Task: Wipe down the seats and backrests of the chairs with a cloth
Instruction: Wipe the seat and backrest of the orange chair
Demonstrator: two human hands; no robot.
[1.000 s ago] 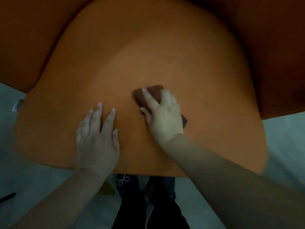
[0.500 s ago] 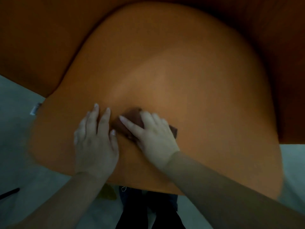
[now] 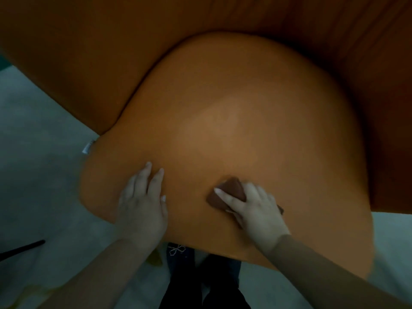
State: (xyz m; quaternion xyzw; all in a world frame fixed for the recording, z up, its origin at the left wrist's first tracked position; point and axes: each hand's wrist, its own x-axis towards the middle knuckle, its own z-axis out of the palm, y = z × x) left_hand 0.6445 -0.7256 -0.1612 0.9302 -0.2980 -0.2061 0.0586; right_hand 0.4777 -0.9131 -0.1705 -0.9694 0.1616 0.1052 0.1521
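At the near edge of the view, dark trousers (image 3: 201, 284) and the pale floor (image 3: 38, 175) show below the seat's front edge; a thin black rod (image 3: 22, 248) lies on the floor at the left. The orange seat cushion (image 3: 234, 130) fills the middle of the view. The left hand (image 3: 142, 208) lies flat on the seat near its front left edge, fingers straight and holding nothing. The right hand (image 3: 256, 210), near the front edge to the right of centre, presses on a brown cloth (image 3: 227, 192) with fingers curled over it. A small white tag (image 3: 87, 147) hangs at the cushion's left edge. Beyond, the orange backrest (image 3: 200, 23) curves round the seat's far edge.
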